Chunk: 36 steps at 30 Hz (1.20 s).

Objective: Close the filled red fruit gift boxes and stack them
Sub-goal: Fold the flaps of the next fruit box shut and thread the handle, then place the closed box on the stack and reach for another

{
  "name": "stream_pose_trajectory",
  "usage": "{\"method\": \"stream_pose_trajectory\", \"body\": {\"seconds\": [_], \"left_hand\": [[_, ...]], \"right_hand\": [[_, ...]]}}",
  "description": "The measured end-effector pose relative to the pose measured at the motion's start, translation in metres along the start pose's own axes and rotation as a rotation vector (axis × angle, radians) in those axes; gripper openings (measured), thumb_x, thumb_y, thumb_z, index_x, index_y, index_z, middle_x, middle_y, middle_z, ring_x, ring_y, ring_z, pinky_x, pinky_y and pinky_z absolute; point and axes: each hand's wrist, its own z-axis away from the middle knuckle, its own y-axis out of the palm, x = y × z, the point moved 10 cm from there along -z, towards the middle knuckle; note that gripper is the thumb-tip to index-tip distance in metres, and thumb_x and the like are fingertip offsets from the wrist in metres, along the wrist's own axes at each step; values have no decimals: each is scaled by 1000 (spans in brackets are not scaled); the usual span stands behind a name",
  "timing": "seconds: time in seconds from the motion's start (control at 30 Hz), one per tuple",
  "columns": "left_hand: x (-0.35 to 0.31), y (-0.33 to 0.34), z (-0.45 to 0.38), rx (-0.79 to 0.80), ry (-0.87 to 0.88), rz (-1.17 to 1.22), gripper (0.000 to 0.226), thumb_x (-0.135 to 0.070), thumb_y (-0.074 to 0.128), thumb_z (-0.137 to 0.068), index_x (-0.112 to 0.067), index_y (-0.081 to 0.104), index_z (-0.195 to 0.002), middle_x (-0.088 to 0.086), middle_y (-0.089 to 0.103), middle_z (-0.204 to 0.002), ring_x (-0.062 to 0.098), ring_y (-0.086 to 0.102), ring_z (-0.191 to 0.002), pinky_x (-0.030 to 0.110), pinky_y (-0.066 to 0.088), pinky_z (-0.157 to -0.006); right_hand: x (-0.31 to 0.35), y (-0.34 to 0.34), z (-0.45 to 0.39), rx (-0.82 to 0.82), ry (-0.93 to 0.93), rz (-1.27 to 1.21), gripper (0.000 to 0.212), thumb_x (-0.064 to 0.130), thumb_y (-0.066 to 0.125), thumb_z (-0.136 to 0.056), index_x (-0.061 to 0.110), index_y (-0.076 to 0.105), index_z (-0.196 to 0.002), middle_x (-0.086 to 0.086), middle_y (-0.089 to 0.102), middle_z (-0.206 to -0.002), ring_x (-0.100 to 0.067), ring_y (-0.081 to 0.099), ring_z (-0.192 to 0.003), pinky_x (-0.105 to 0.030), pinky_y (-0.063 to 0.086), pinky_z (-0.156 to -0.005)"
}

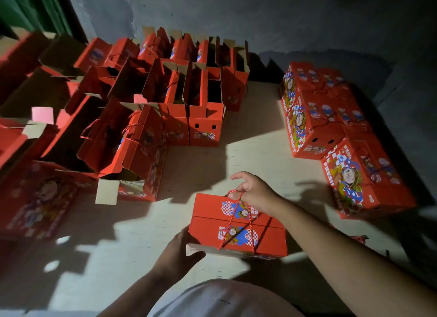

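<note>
the pale floor (255, 137) carried a large cluster of open red boxes (151, 99) at left, flaps raised, and a row of closed boxes (331, 118) at right near the grey wall (236, 13). a closed red gift box (236, 224) sat in the near centre, between the two groups. the left hand (176, 255) gripped its near left corner, thumb underneath. the right hand (253, 189) held the red rope handles (236, 212) with curled fingers, above the far edge
</note>
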Motion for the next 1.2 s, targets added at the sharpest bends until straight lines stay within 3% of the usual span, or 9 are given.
{"method": "stream_pose_trajectory", "body": {"seconds": [0.2, 0.37, 0.5, 0.63, 0.77, 0.9, 1.03, 1.13, 1.2], "left_hand": [[-5, -3, -3, -28, -33, 1, 51, -24, 86, -84, -44, 53, -118, -20, 71, -103, -4, 65, -98, 16, 52, -86], [-9, -6, -9, -51, -79, -17, 38, -19, 84, -87, -30, 59, -113, -21, 70, -97, -12, 62, -97, 4, 46, -78], [-17, -11, -21, -60, -83, -37, 36, -21, 83, -88, -23, 62, -116, -19, 70, -99, -3, 65, -94, 18, 52, -86], [-31, -19, -34, -136, -94, -19, 43, -27, 80, -92, -25, 55, -127, -14, 68, -111, 12, 66, -107, 14, 47, -82], [-56, -15, -44, -150, -65, 44, 67, -28, 80, -92, -19, 42, -146, 1, 63, -137, 25, 62, -124, 37, 52, -98], [-84, 3, -61, -90, -13, 180, 81, -25, 85, -87, -28, 32, -148, -13, 62, -137, 5, 60, -122, 32, 51, -104], [-112, 19, -91, -52, -24, 262, 77, -31, 84, -89, -39, 32, -146, -18, 63, -132, -3, 61, -116, 10, 46, -88], [-132, 39, -110, -7, -20, 267, 70, -25, 81, -91, -53, 35, -135, -36, 60, -117, -24, 57, -101, -1, 43, -77], [-150, 60, -117, 35, 3, 239, 74, -28, 81, -91, -51, 32, -142, -41, 55, -117, -22, 57, -102, -3, 41, -76]], "right_hand": [[40, 3, 55, 272, 4, 87, 58, 7, 75, -78, 38, 67, -127, -4, 78, -88, -10, 63, -59, -25, 51, -59], [59, -19, 71, 85, -12, 43, 42, 16, 61, -83, 43, 73, -113, 5, 61, -64, -12, 61, -65, -25, 48, -64], [61, -20, 74, 57, -6, -53, 38, 18, 57, -83, 42, 75, -106, 1, 71, -68, -15, 61, -65, -30, 47, -66], [55, -40, 73, -48, 20, -118, 34, 18, 60, -84, 39, 76, -105, 2, 77, -76, -11, 68, -63, -26, 50, -60], [57, -63, 68, -141, 0, -141, 33, 15, 63, -83, 37, 77, -104, 4, 70, -68, -7, 61, -56, -24, 46, -56], [54, -91, 63, -241, -2, -166, 32, 14, 64, -82, 36, 78, -101, 1, 65, -71, -11, 49, -50, -24, 37, -49], [45, -120, 64, -298, 0, -186, 30, 16, 64, -82, 38, 78, -98, -5, 68, -77, -15, 51, -58, -26, 40, -53], [35, -141, 67, -333, 14, -188, 29, 12, 64, -85, 34, 78, -98, -3, 62, -73, -18, 46, -54, -27, 37, -52], [27, -154, 69, -351, 31, -193, 29, 11, 64, -86, 32, 78, -101, -6, 61, -75, -21, 42, -53, -30, 34, -52]]}}
